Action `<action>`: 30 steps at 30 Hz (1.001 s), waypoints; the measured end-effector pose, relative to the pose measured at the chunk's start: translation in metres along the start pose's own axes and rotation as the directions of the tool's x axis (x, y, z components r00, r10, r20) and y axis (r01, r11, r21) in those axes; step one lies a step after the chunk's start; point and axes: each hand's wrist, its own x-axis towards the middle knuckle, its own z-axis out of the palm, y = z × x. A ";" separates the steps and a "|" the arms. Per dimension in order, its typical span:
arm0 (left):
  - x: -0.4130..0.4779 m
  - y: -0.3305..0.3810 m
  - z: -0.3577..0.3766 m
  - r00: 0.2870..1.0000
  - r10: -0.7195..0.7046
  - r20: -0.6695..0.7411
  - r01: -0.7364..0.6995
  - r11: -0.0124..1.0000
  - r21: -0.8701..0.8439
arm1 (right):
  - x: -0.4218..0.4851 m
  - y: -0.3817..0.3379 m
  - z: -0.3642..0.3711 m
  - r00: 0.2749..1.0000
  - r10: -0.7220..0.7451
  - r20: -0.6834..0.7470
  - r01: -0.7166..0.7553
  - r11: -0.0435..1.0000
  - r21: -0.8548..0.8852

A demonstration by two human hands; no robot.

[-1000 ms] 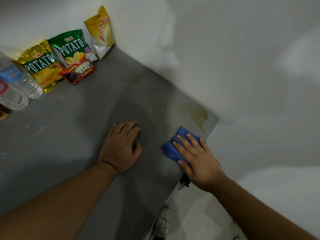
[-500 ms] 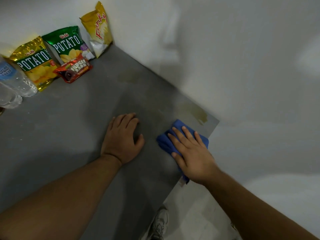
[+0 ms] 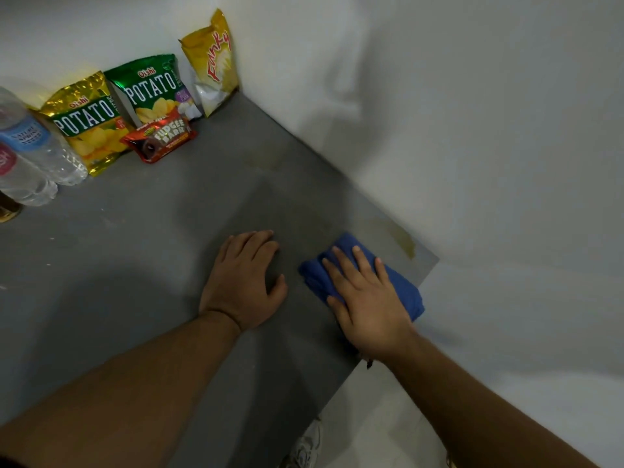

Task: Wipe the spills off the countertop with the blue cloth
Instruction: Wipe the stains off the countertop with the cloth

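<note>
A folded blue cloth [image 3: 401, 285] lies on the grey countertop [image 3: 141, 251] near its right front corner. My right hand [image 3: 366, 298] presses flat on the cloth with straight, spread fingers. A yellowish spill [image 3: 400, 239] sits just beyond the cloth by the wall. A fainter stain [image 3: 261, 160] shows farther back along the wall. My left hand [image 3: 244, 282] rests palm-down on the bare counter, left of the cloth, holding nothing.
Snack bags stand against the back wall: two potato chip bags [image 3: 152, 89], a yellow bag [image 3: 212, 65] and a red bar wrapper [image 3: 160, 138]. Plastic water bottles [image 3: 37, 153] lie at the far left. White walls close the back and right. A shoe [image 3: 305, 447] shows below the counter edge.
My right hand has slid the blue cloth a little to the left and back along the counter edge. The left hand has stayed in place.
</note>
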 end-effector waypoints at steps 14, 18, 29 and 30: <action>0.001 0.004 -0.001 1.000 0.008 -0.027 -0.008 1.000 -0.010 | -0.002 0.067 -0.011 0.962 0.261 -0.080 -0.260 0.965 0.026; 0.001 0.004 -0.001 0.999 0.014 -0.036 -0.014 1.000 -0.009 | 0.017 0.054 -0.017 0.976 0.208 -0.067 -0.206 0.978 0.025; 0.001 0.002 0.001 0.998 0.022 -0.059 -0.022 1.000 -0.004 | -0.027 0.082 -0.010 0.998 0.002 -0.071 0.001 0.999 0.051; 0.001 0.001 0.001 0.998 0.025 -0.059 -0.025 1.000 -0.005 | -0.022 0.086 -0.013 0.997 0.034 -0.076 -0.029 0.998 0.065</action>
